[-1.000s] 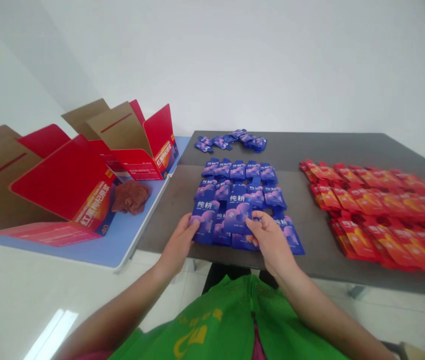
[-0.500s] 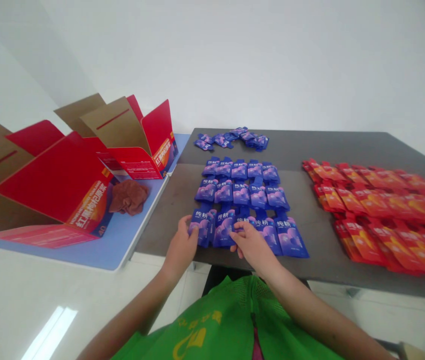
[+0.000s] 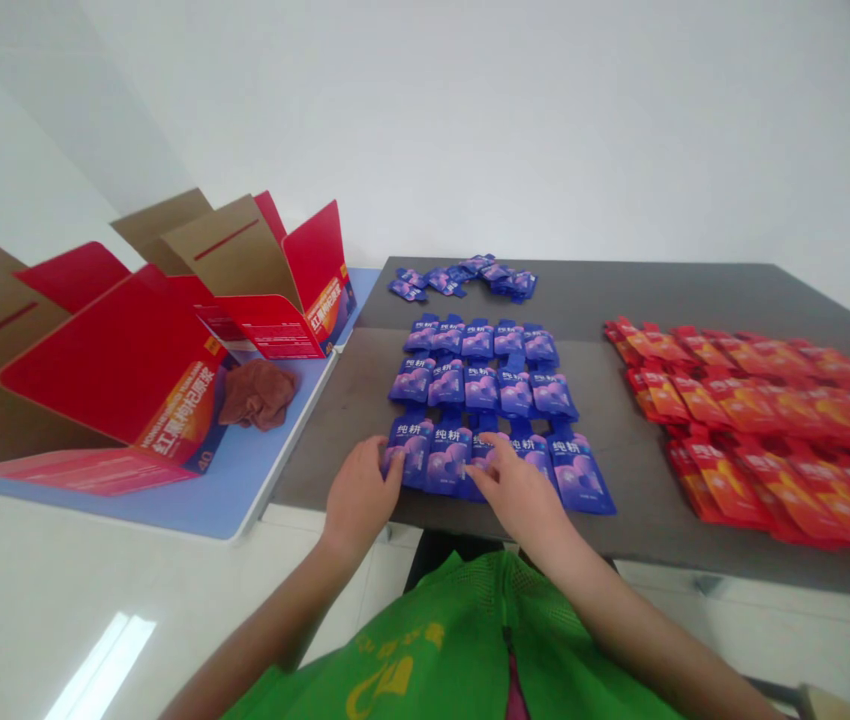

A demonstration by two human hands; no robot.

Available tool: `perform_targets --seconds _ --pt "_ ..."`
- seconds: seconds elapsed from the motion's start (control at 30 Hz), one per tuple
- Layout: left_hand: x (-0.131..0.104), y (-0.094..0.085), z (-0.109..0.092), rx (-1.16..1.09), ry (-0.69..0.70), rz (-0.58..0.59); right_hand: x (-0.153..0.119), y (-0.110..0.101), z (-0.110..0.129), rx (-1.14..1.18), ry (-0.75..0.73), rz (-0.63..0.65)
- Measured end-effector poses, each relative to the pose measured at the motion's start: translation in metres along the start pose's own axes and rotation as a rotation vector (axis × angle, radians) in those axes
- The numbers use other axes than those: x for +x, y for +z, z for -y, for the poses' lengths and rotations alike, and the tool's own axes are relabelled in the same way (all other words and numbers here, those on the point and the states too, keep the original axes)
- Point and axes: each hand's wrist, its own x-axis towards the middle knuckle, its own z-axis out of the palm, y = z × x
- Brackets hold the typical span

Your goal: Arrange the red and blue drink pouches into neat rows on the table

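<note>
Purple-blue spouted pouches lie in three rows on the dark table. In the front row, my left hand is closed round the left edge of the leftmost pouch, its thumb lying on the edge. My right hand reaches over the third pouch, partly covering it. Its thumb and forefinger are apart, with the thumb tip at the right edge of the second pouch. The rightmost front pouch lies untouched beside the right hand.
Rows of red-orange pouches cover the table's right side. A loose heap of purple pouches lies at the back. Two open red cartons and a crumpled brown cloth are on the blue surface at left.
The leftmost front pouch has come down from its raised, tilted position and lies flat beside the second. The second pouch sits flatter too. Both hands have shifted slightly, the right one rightward.
</note>
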Motion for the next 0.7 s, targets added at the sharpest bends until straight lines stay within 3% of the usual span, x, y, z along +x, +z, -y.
perform_targets --seconds 0.17,0.3,0.37,0.47,0.57,0.7 --pt "0.010 -0.022 0.004 0.046 0.032 -0.126 -0.005 -0.020 -0.023 0.134 -0.011 -0.138" --pt "0.046 -0.040 -0.004 0.030 0.135 -0.203 -0.007 -0.032 -0.060 0.216 0.049 -0.317" --pt "0.080 -0.043 -0.011 0.019 0.180 -0.213 -0.009 -0.033 -0.085 0.236 0.101 -0.393" --pt "0.152 -0.038 -0.020 -0.026 0.156 -0.161 -0.014 -0.027 -0.126 0.203 0.163 -0.475" --pt "0.233 -0.026 -0.020 -0.076 -0.020 -0.019 -0.020 -0.016 -0.165 0.047 0.134 -0.625" --pt "0.325 -0.005 -0.011 -0.062 -0.154 0.013 -0.023 -0.006 -0.195 -0.125 0.003 -0.753"
